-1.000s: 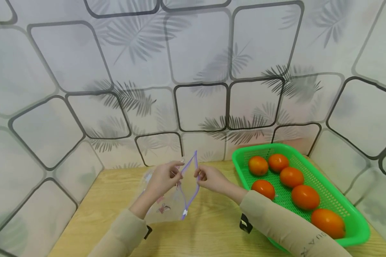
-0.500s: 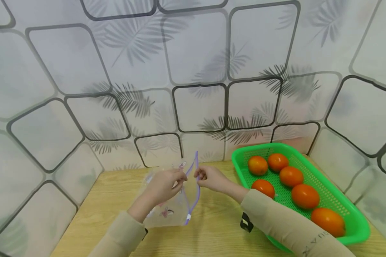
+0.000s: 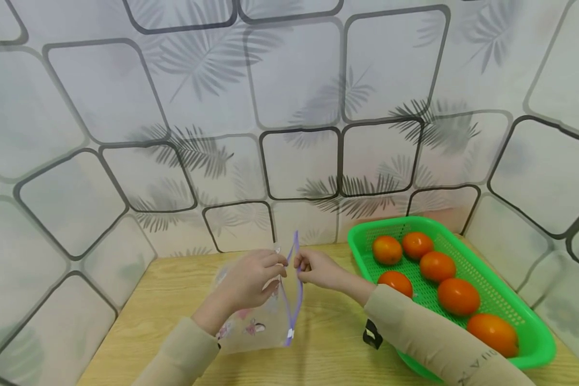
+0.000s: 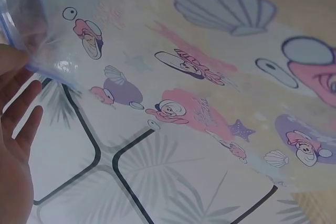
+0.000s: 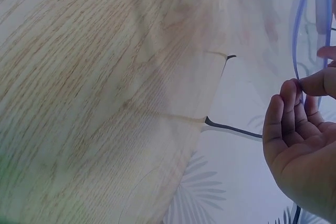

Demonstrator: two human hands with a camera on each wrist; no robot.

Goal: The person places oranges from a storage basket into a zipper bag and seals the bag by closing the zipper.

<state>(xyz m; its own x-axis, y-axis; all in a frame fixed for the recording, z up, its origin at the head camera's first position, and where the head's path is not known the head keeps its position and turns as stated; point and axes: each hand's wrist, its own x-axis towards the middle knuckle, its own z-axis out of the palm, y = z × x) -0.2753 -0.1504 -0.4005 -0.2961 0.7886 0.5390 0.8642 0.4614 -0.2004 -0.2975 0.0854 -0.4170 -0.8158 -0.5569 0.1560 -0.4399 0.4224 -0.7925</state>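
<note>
A clear slider zip bag (image 3: pixel 265 336), printed with shells and pink cartoon figures, stands on its side with its purple-rimmed mouth parted. My left hand (image 3: pixel 251 279) pinches the left rim near the top; its other fingers hang loose in the left wrist view, beside the printed bag wall (image 4: pixel 194 66). My right hand (image 3: pixel 320 269) pinches the opposite rim between thumb and fingertips, as the right wrist view shows at the purple strip (image 5: pixel 296 35). A white slider (image 3: pixel 290 333) sits at the mouth's lower end. No contents show in the bag.
To the right, a green plastic basket (image 3: pixel 535 343) holds several orange-red tomatoes (image 3: pixel 458 296); my right forearm crosses its near-left rim. A wooden table (image 3: pixel 169 284) lies beneath, with patterned wall covering (image 3: pixel 301 161) behind and at both sides.
My left hand has moved right, closer to the right hand. The bag's lower end and slider have shifted right and nearer, and its mouth looks narrower. The right hand has barely moved.
</note>
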